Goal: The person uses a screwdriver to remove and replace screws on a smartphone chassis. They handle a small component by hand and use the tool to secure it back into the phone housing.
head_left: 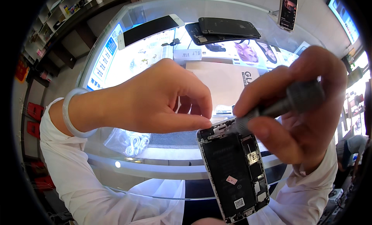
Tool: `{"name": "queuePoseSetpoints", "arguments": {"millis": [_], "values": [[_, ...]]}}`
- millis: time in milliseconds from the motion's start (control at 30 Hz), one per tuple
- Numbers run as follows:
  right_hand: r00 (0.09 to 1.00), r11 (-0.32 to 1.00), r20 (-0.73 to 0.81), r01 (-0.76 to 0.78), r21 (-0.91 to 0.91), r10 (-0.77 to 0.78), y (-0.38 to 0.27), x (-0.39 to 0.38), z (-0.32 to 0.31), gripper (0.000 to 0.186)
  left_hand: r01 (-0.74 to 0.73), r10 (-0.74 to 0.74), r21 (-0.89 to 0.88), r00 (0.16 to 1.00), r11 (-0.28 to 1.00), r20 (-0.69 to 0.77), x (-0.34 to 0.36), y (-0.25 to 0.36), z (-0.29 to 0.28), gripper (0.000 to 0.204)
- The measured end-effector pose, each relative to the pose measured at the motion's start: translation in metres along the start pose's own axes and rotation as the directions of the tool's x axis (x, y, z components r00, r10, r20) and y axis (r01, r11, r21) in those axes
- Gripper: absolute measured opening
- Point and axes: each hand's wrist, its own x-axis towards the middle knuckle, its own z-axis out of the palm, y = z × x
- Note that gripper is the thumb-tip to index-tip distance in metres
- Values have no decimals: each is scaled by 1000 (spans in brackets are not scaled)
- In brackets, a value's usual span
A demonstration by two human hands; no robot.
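Note:
An opened smartphone (226, 163) lies tilted at the counter's near edge, its black battery and inner boards bare. A small pink label (231, 180) and a white square code sticker (239, 203) are on the battery. My left hand (162, 99) is closed, thumb and forefinger pinched at the phone's far left corner; exactly what lies between the fingertips is hidden. In my right hand (298, 112) I grip a dark grey screwdriver (277, 108), slanting down to the left. Its tip meets or hovers over the metal plates at the phone's far end; contact cannot be made out.
On the lit glass counter (128, 14) lie a white-framed phone screen (152, 30), a dark phone in two parts (228, 29) and a flat beige box (209, 76). A bagged white cable (136, 143) is left of the phone. Another phone (288, 10) stands upright at the far right.

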Motion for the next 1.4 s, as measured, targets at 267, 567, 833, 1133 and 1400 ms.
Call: {"name": "queuePoseSetpoints", "arguments": {"millis": [267, 567, 833, 1133, 1400], "values": [[999, 998, -6, -53, 35, 53, 3, -4, 10, 69, 83, -86, -81, 996, 993, -32, 2, 1, 13, 12], [990, 990, 7, -141, 20, 141, -1, -8, 9, 67, 2, -1, 21, 1000, 1000, -11, 2, 0, 11, 17], [994, 995, 29, -101, -16, 102, -1, -4, 8, 65, 5, -5, -25, 1000, 1000, -8, 1, -3, 11, 17], [993, 993, -34, -115, 41, 116, 4, -10, 10, 64, 54, -53, -83, 998, 995, 15, 2, -5, 13, 16], [997, 996, -1, -83, -17, 83, 2, -9, 10, 63, -19, 15, 100, 999, 995, 33, 1, -3, 8, 13]]}}
